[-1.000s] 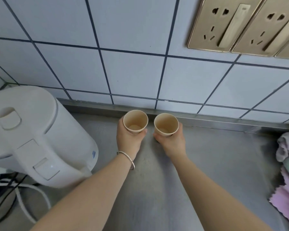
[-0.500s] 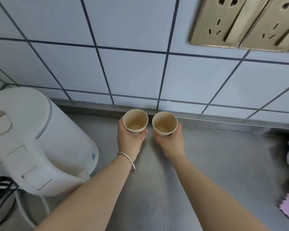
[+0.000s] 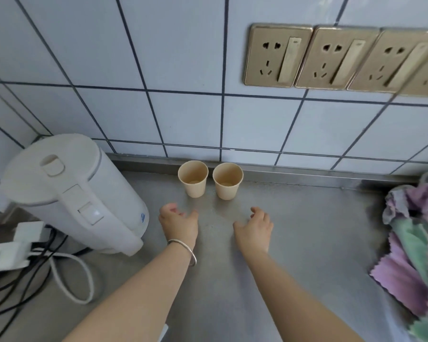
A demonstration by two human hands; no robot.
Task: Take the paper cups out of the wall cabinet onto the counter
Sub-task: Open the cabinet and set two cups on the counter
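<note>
Two beige paper cups stand upright side by side on the steel counter, close to the tiled wall: the left cup and the right cup. Both are empty inside. My left hand, with a silver bracelet on the wrist, hovers a short way in front of the left cup, fingers apart and holding nothing. My right hand is likewise open and empty in front of the right cup. Neither hand touches a cup. The wall cabinet is out of view.
A white electric kettle stands at the left, with a power strip and cables beside it. Crumpled purple and green cloths lie at the right edge. Gold wall sockets sit above on the tiles.
Both hands have let go of the cups and drawn back toward me. The cups now stand free on the counter by the wall.
</note>
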